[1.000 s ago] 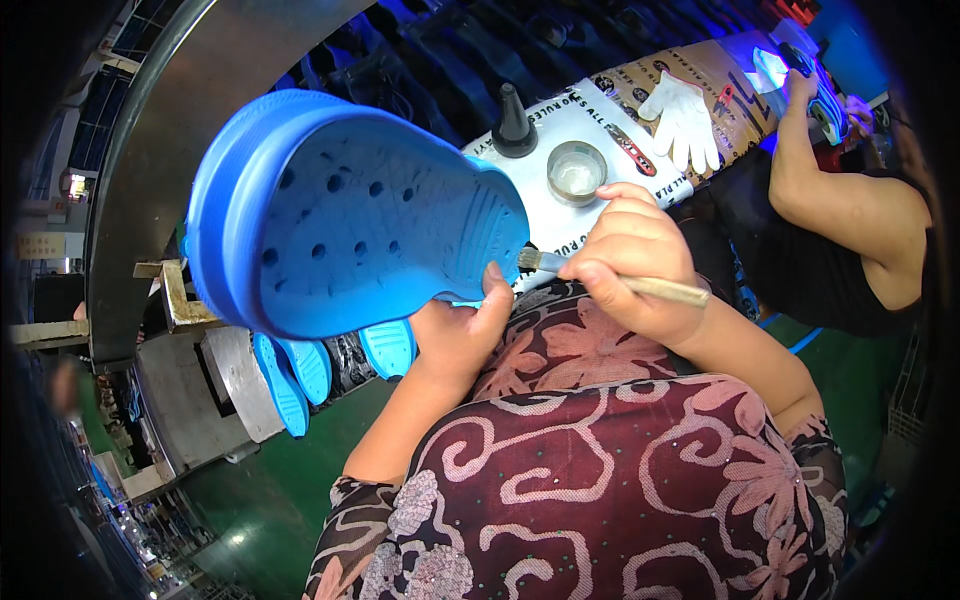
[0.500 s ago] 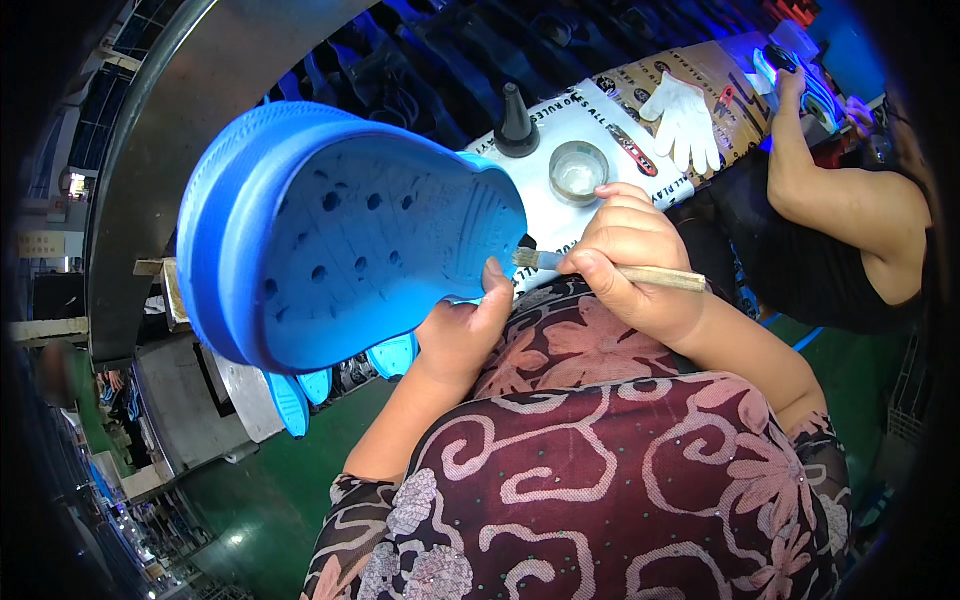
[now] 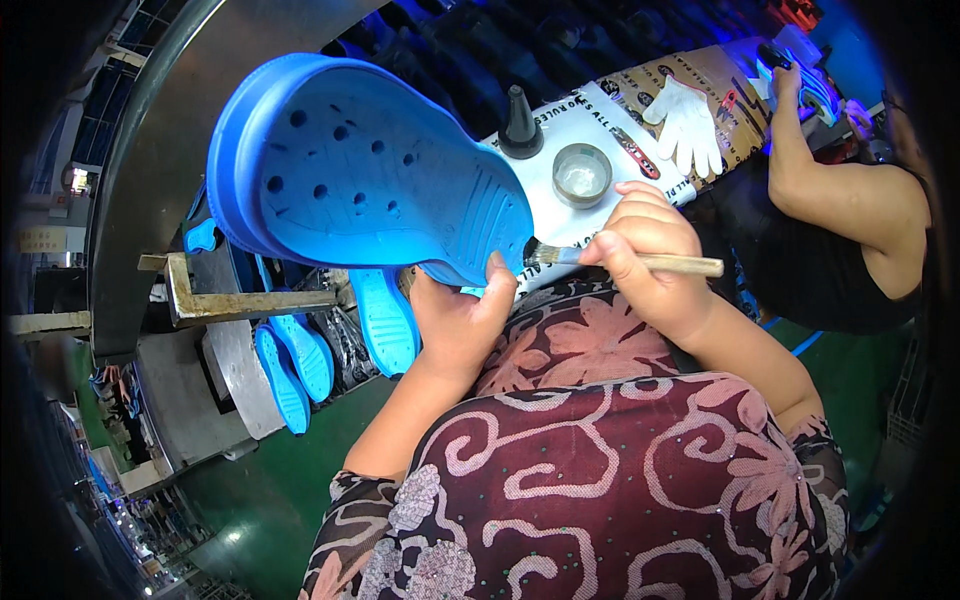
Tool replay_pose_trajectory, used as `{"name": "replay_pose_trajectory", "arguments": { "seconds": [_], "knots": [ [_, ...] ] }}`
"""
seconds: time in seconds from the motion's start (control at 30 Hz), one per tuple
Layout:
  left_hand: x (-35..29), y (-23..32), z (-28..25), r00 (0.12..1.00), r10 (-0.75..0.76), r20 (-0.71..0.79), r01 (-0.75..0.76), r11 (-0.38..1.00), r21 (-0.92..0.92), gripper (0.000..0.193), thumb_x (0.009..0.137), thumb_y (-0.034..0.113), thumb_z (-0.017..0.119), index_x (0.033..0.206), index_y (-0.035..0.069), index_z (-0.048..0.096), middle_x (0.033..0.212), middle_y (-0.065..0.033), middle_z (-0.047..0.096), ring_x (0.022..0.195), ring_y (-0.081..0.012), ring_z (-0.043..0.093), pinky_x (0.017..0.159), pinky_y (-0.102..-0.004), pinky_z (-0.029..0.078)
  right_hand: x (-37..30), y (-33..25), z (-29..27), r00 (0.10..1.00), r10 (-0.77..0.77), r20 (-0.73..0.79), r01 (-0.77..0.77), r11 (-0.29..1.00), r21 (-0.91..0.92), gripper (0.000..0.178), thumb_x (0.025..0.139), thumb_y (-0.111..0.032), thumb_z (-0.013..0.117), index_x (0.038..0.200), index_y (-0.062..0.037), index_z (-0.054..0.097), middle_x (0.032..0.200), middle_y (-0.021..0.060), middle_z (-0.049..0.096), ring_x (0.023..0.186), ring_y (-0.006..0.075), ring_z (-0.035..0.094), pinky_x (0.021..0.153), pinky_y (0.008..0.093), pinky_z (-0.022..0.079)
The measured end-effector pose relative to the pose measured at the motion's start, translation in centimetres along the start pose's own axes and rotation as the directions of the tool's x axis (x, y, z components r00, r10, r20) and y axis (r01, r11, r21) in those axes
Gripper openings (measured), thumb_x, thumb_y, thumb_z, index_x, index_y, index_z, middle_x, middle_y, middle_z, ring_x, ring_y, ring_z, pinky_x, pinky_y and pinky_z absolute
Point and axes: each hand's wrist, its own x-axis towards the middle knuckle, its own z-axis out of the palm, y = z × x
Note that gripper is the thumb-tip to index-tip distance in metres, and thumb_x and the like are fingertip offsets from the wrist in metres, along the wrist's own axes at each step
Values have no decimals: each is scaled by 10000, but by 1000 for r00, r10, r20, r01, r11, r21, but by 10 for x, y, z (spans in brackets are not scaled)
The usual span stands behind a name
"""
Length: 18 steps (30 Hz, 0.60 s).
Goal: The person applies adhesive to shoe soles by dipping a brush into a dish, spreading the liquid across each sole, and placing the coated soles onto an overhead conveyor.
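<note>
My left hand (image 3: 455,318) grips a large blue shoe sole (image 3: 350,175) by its narrower end, thumb on the rim. The sole is a deep shell with raised walls, several dark holes and a ribbed patch inside. My right hand (image 3: 652,262) is closed on the wooden handle of a flat paintbrush (image 3: 685,265). The brush's bristles are at the sole's near right rim, close to my left thumb; whether they touch it I cannot tell. Just beyond my right hand, a small round pot (image 3: 582,176) of clear liquid stands on the white-covered table (image 3: 560,222).
A black cone-tipped bottle (image 3: 519,128) stands beside the pot, with a red cutter knife (image 3: 636,155) and white glove (image 3: 686,125) to its right. Blue soles (image 3: 385,325) lie lower left by a rusty metal bar (image 3: 255,305). At right, a co-worker's arm (image 3: 845,195) reaches forward.
The sole has tilted, its wide end rising away from me, uncovering more blue soles and the metal bar beneath. My right hand and the brush have shifted slightly right.
</note>
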Motion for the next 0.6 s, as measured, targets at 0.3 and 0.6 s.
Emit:
{"name": "replay_pose_trajectory", "arguments": {
  "seconds": [0.3,0.6],
  "knots": [
    [0,3,0,999,-21,30,21,1000,0,180,758,10,613,933,-17,579,857,-71,626,770,-150,596,728,-288,471,7,-2,4,999,-22,35,21,999,37,207,846,-131,565,665,-57,634,639,60,582,634,231,537,831,380,405],
    [12,13,-13,999,-46,24,45,999,28,208,751,14,632,949,-22,581,870,-72,635,776,-145,602,732,-294,477,-2,8,-22,971,142,-192,-121,985,121,249,880,-90,521,661,-21,618,626,67,583,620,208,523,746,334,420]
  ]
}}
